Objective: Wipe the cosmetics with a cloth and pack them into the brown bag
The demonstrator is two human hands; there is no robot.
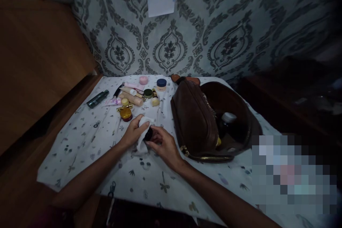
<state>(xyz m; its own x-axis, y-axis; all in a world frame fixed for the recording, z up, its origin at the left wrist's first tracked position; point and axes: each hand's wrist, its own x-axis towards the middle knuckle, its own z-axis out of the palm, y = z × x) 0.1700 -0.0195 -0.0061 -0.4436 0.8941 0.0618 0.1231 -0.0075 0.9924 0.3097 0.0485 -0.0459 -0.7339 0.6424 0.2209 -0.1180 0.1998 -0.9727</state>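
My left hand point(134, 130) is closed around a white cloth or wipe point(141, 145), which drapes over a small round black container point(148, 134). The fingertips of my right hand point(166, 146) pinch that container from the other side. Its exact kind is hard to make out, since fingers and cloth cover part of it. Just beyond my left hand stands an amber jar with a golden lid point(125, 114), a gold tube point(124, 107) lying behind it. Right of my hands sits a brown bag point(191, 117), gaping open, with a white-capped dark bottle point(229, 118) inside.
Several cosmetic tubes point(133, 98) and jars lie grouped toward the wall, among them a blue-lidded jar point(161, 84) and a pink jar point(143, 80). A green bottle point(97, 99) rests at the left. Wooden furniture point(40, 67) borders the patterned tablecloth point(88, 149).
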